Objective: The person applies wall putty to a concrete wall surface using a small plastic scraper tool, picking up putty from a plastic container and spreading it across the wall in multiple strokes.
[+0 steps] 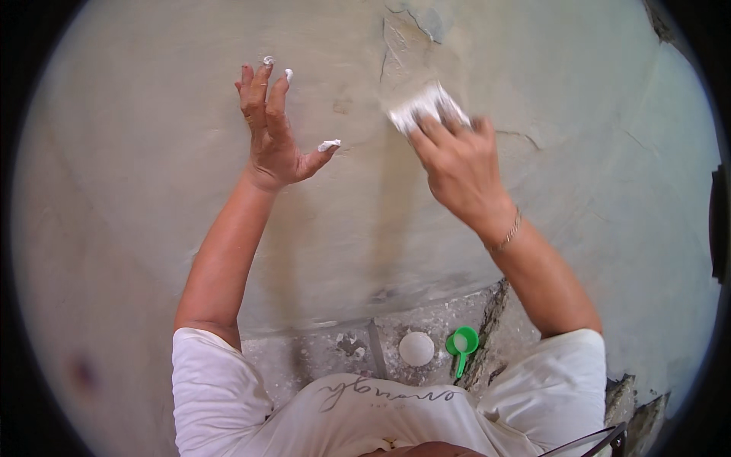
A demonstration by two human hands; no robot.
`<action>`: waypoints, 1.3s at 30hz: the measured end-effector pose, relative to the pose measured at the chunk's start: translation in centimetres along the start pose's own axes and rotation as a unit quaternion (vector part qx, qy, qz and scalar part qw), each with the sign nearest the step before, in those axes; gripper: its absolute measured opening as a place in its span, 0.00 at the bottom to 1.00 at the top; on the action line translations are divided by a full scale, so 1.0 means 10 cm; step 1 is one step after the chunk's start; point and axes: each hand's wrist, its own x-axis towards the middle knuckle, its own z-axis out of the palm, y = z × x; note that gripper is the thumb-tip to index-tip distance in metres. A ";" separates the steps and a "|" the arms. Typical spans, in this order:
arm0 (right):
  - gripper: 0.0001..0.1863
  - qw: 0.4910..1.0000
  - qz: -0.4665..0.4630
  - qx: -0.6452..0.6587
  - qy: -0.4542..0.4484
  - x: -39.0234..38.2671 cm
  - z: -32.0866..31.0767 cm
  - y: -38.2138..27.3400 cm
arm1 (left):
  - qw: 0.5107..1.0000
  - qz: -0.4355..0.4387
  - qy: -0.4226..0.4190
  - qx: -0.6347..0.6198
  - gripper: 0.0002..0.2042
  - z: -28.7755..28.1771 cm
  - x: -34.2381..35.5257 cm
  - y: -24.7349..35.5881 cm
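Observation:
My right hand [463, 169] grips a flat, white scraper-like piece [426, 103] and presses it on the greyish wall [152, 145]. Its fingers are smeared by motion, and part of the piece is hidden under them. Just above it lies a rough patch [405, 57] with a cracked, peeling outline. To the left, my left hand [276, 143] is raised in front of the wall with its fingers apart, holding nothing. Dabs of white paste [329, 145] cling to its thumb and two fingertips.
Below the wall, on a stained grey ledge or floor [304, 354], are a round white thing [416, 349] and a green long-handled scoop [462, 340] with something white in it. A broken, rough edge [487, 327] runs beside the scoop. A thin crack [521, 135] marks the wall at right.

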 end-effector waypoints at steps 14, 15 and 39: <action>0.10 0.979 0.063 -0.074 0.182 0.92 0.32 -0.20 | 0.984 -0.157 -0.014 -0.083 0.37 -0.54 -0.70 0.76; 0.10 0.989 0.062 -0.030 0.129 0.83 0.35 -0.41 | 0.981 -0.175 -0.027 -0.078 0.37 -0.67 -0.80 0.73; 0.19 0.995 -0.002 0.016 0.100 0.21 0.69 -0.39 | 0.841 -0.427 -0.306 -0.129 0.35 -1.73 -2.16 1.93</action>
